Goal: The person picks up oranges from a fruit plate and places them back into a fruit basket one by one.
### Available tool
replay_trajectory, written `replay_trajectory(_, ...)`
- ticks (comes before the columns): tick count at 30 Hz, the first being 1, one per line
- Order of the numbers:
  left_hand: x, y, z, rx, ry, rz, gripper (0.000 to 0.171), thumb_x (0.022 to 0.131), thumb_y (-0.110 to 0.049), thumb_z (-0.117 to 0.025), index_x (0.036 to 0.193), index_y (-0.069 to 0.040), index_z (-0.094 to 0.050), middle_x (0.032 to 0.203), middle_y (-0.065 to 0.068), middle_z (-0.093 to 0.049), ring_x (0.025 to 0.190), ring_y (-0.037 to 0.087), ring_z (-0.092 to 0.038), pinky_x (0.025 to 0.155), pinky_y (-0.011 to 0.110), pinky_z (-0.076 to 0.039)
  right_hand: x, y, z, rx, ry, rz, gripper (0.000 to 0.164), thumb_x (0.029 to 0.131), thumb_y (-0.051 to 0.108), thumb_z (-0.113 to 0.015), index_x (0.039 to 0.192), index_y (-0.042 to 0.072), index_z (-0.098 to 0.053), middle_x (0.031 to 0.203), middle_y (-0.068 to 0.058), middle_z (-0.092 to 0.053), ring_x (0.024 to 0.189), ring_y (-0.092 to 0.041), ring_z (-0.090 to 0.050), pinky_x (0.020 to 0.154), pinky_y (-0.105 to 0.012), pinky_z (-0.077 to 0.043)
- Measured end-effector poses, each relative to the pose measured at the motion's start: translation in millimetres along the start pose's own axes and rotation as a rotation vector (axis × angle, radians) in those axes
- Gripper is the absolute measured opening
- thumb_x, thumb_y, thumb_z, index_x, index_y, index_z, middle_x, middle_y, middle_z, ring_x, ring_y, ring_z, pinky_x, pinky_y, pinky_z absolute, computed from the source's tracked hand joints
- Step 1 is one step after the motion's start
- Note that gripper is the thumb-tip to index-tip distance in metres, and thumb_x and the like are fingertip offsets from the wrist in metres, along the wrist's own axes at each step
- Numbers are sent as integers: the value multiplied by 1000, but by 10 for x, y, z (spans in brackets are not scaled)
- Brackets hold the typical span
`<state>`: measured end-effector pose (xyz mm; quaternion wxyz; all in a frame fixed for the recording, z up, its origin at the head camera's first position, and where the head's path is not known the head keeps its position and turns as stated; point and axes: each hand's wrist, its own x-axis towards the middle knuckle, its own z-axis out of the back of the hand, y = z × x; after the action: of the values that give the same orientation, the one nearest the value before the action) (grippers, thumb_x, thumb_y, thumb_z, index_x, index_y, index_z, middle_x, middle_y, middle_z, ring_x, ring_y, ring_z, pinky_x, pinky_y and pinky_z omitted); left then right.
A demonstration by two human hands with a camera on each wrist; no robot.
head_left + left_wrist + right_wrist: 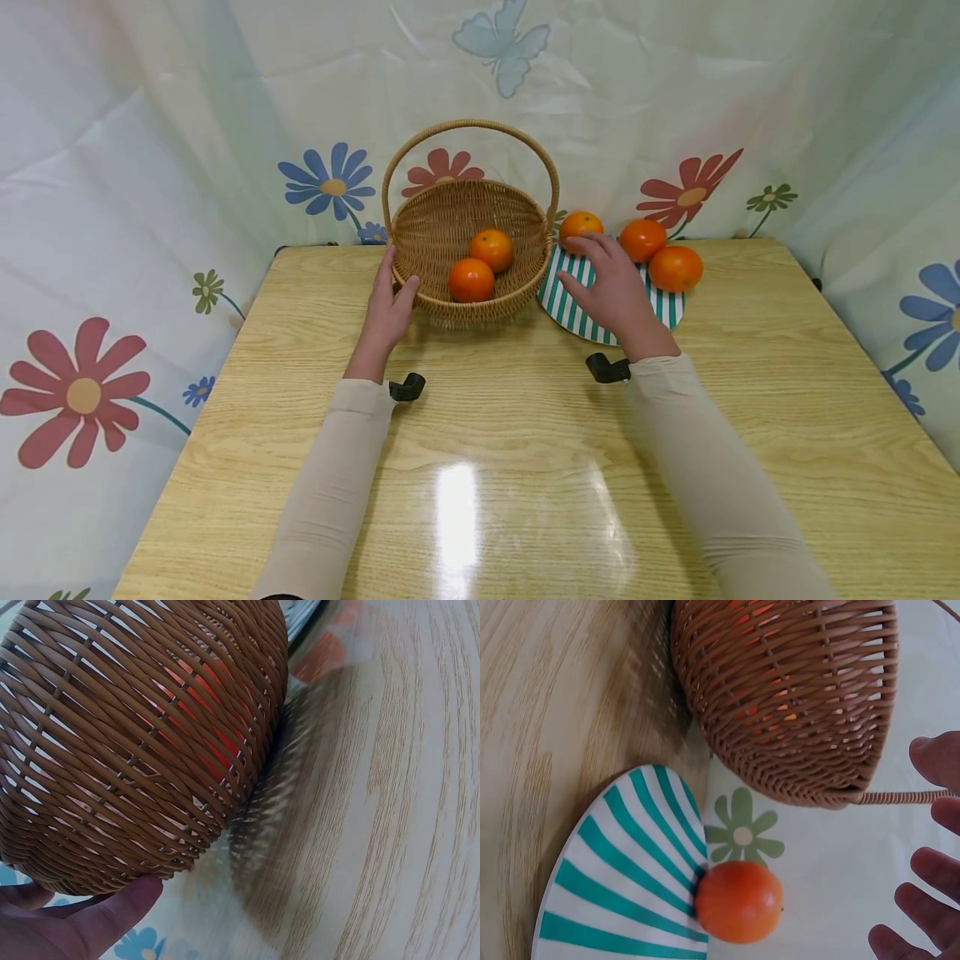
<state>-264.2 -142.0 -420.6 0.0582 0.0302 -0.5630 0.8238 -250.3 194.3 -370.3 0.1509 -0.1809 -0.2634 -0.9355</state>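
Note:
A round wicker basket (480, 312) with a tall hoop handle stands at the back of the table, two oranges (472, 281) inside it. My left hand (387, 317) rests against its left side, fingers stretched along the rim; the left wrist view shows the thumb (135, 904) by the weave. Over the green-and-white striped round board (570, 312), my right hand (617, 292) hovers with fingers spread and nothing held. Nearest to it in the head view is an orange (581, 223) at the board's back left; two more oranges (676, 268) lie to the right.
A wooden table (525, 433) spreads toward the front. Behind and beside it hangs a curtain (675, 100) printed with flowers and a butterfly. Each wrist carries a small black device (407, 387). The basket's handle (472, 123) arches above its rim.

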Motion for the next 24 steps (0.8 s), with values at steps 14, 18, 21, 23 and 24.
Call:
replay_trajectory(14,0,16,-15,-2,-17,-13,66,103,-38,-43,157,-30,-6,164,2,-9,148,26,-22,118,47,-27,1,-139,40,-49,18,-50,55,91,30,-67,139,9,-50,142,-19,-45,129,-38,-44,106,-56,-40)
replay_trajectory(18,1,17,-17,-5,-19,-13,66,103,-35,-43,157,-29,-6,164,3,-9,147,28,-23,117,47,-28,-8,-193,54,-55,18,-54,55,92,30,-66,139,9,-49,142,-19,-45,129,-38,-43,108,-56,-38)
replay_trajectory(21,7,23,-19,-9,-15,-11,66,103,-34,-43,157,-30,-5,164,3,-8,147,29,-24,116,48,-29,-11,-233,68,-64,21,-70,54,92,32,-65,139,10,-50,142,-18,-45,130,-37,-42,108,-56,-37)
replay_trajectory(23,10,27,-18,-10,-13,-10,66,103,-35,-43,157,-31,-5,164,3,-8,147,29,-24,116,48,-29,-9,-257,73,-68,22,-79,54,92,32,-66,139,10,-50,142,-17,-44,130,-37,-42,108,-56,-38)
replay_trajectory(24,12,29,-17,-12,-11,-11,66,103,-35,-43,157,-31,-5,164,3,-8,147,29,-24,117,48,-29,-9,-268,74,-70,23,-82,54,92,32,-66,139,10,-50,142,-18,-44,130,-37,-41,108,-56,-38)
